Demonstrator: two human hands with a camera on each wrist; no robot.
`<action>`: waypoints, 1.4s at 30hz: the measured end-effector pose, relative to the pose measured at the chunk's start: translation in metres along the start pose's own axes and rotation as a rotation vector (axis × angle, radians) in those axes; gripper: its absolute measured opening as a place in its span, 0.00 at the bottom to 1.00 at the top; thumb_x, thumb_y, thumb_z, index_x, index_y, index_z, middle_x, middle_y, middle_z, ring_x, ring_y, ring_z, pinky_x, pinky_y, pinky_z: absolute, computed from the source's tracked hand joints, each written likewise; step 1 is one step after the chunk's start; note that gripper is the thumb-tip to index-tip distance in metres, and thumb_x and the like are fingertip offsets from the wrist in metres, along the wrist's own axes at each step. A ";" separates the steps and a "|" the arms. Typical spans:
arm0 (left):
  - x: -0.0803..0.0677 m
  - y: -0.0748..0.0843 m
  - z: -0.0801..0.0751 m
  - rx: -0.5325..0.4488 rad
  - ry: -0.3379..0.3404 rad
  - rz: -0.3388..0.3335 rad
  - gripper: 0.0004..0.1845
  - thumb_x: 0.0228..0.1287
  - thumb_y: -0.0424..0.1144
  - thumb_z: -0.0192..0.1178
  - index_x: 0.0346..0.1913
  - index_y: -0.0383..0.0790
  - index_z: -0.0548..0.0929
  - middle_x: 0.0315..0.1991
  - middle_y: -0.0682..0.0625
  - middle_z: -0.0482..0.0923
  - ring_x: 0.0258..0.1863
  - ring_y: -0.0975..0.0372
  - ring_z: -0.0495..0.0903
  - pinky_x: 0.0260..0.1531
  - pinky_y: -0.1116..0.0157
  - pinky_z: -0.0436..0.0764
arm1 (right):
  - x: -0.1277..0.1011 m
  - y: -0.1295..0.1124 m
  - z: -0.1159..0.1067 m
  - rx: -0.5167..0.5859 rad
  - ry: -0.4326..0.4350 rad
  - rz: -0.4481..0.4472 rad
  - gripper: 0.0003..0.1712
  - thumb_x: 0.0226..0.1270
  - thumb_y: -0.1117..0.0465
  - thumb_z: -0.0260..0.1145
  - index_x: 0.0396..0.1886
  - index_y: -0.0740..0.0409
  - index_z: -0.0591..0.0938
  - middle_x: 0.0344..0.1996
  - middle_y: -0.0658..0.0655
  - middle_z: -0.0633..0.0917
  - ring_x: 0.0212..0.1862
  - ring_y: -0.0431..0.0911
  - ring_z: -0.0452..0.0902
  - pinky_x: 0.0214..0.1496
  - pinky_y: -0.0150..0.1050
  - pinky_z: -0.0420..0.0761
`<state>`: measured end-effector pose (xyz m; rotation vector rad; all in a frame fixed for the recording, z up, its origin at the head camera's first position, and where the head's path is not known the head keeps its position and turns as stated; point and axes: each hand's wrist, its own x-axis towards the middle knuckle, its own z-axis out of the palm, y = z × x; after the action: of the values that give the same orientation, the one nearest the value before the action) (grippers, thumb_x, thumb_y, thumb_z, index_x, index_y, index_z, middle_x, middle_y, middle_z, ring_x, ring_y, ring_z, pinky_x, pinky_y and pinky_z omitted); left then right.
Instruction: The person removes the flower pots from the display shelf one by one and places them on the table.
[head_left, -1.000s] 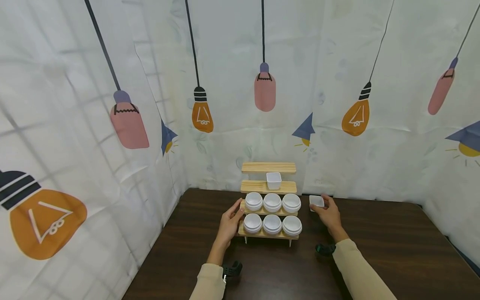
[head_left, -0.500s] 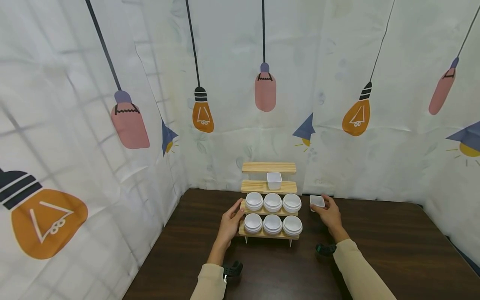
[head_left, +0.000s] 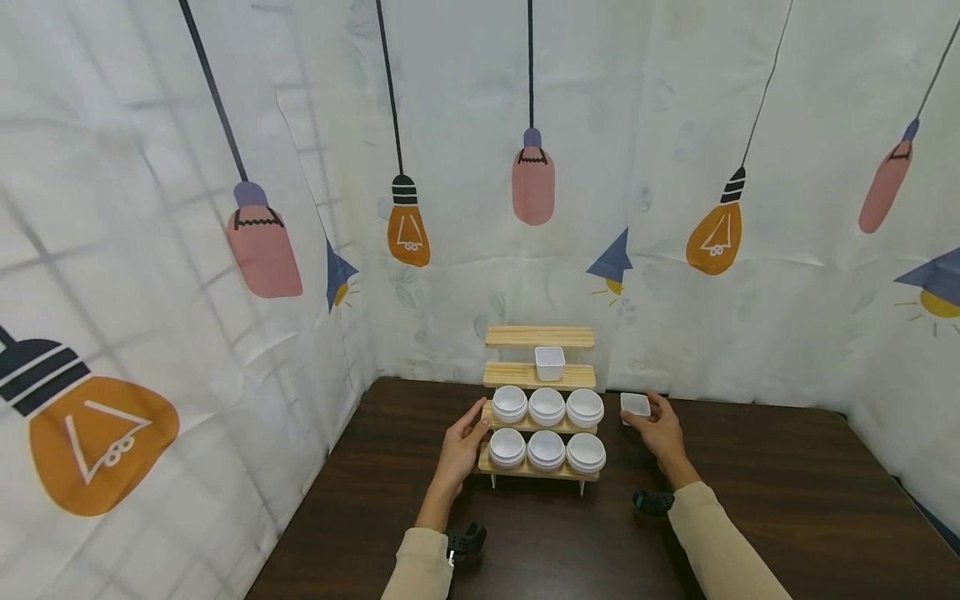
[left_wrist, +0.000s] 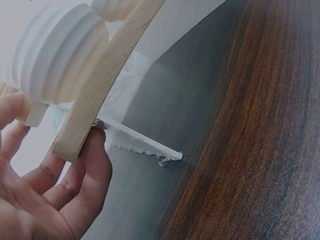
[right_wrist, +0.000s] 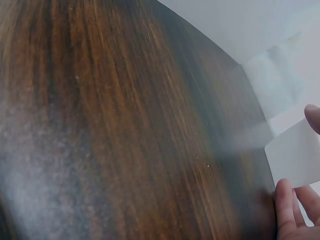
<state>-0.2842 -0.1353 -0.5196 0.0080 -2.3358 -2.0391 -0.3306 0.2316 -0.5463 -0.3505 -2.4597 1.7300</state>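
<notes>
My left hand [head_left: 456, 454] grips the left side of a tiered wooden display stand [head_left: 538, 337]. In the left wrist view its fingers [left_wrist: 92, 175] curl under the end of a shelf board [left_wrist: 107, 75], near a white ribbed round bowl [left_wrist: 62, 52]. White round bowls [head_left: 509, 404] line the two lower shelves, three on each. One white square bowl [head_left: 550, 365] sits on the shelf above them. To the right of the stand, my right hand [head_left: 662, 428] pinches another white square bowl [head_left: 633, 405] between thumb and fingers; the right wrist view shows its side wall, partly cut off.
The dark wood table [head_left: 540, 542] carries the stand on thin white legs [left_wrist: 145, 139]. A white cloth [head_left: 465, 283] printed with lamps hangs close behind the table's back edge, and another stretch runs along the left side. The top shelf is bare.
</notes>
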 end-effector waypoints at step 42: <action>-0.007 0.014 0.004 0.020 0.018 0.016 0.26 0.79 0.45 0.56 0.76 0.48 0.70 0.69 0.39 0.75 0.43 0.61 0.82 0.50 0.59 0.80 | -0.044 -0.001 -0.016 0.149 -0.020 0.046 0.47 0.75 0.54 0.66 0.82 0.62 0.51 0.74 0.71 0.66 0.64 0.54 0.73 0.44 0.23 0.77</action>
<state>-0.2769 -0.1288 -0.5065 0.0074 -2.3377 -2.0004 -0.2850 0.2350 -0.5385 -0.3793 -2.3354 1.9301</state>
